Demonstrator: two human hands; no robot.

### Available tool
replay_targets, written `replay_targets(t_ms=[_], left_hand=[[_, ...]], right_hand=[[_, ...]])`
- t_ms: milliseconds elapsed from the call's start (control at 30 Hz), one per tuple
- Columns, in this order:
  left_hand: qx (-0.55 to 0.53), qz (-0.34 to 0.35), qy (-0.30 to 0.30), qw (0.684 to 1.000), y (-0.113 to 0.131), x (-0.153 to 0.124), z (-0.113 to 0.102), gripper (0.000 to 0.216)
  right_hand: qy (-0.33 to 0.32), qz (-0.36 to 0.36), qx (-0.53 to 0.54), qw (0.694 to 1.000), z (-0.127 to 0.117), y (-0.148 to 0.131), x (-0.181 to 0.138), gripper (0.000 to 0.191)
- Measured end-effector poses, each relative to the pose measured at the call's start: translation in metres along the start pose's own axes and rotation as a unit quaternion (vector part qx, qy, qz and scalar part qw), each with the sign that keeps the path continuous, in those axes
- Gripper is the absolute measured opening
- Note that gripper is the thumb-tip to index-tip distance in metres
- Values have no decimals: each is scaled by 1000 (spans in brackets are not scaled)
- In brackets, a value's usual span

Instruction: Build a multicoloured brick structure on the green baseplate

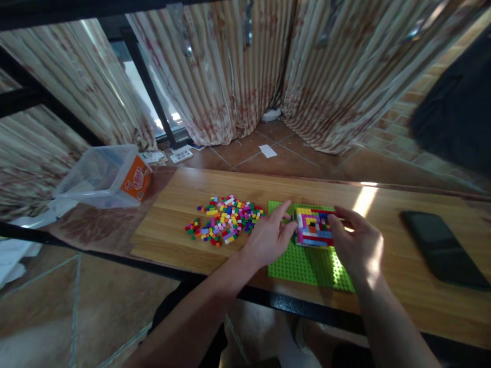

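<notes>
A multicoloured build of small toy bricks sits on the green studded baseplate. My left hand is at its left side, thumb and forefinger apart, with the fingertips close to the build's edge. Something small and dark shows by those fingertips, too blurred to name. At the right end of the build, my right hand has its thumb and fingers curled against the corner, gripping it. A loose pile of small bricks in many colours spreads over the wooden board to the left of the baseplate.
A dark phone-like slab lies on the wooden table at the right. On the far left stands a clear plastic box with an orange label. Curtains hang behind, and a white paper lies on the tiled floor.
</notes>
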State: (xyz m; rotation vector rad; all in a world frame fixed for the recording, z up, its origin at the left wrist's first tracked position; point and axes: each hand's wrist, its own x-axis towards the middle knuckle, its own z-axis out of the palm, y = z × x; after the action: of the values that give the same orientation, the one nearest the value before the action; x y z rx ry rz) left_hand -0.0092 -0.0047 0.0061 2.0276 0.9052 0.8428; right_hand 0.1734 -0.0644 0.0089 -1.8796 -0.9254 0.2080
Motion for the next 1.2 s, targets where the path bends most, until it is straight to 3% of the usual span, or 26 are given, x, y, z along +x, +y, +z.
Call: replay_targets(t_ms=[100,200,333,433,667,800,933,1200], left_hand=[[-39,-38,83,995,-9,11,-26,39],[-59,-75,155,983,-20,19,-49,32],[-67,-92,184,976,-25,19,-64,27],[-75,-96,184,975,-25,17,-67,26],[-93,-99,208,969,-31,18,-76,24],[-107,-93,226,964,-34,18,-83,22],[-110,-95,241,960,-33,19,-88,22],[-142,-107,257,950,-35,21,-90,23]], right_hand=[[23,-126,-36,991,-3,-13,-12,30],[-36,-252,-14,967,2,-27,-31,17],[-139,-370,-49,917,22,-37,-56,16],[-184,-375,-85,904,38,-39,-67,21],[-218,-335,-176,899,57,-32,-69,25],[-238,-337,-151,898,59,-33,-71,26],[-207,-357,-94,906,61,-41,-78,22],[-253,-417,-84,869,87,-59,-99,27]])
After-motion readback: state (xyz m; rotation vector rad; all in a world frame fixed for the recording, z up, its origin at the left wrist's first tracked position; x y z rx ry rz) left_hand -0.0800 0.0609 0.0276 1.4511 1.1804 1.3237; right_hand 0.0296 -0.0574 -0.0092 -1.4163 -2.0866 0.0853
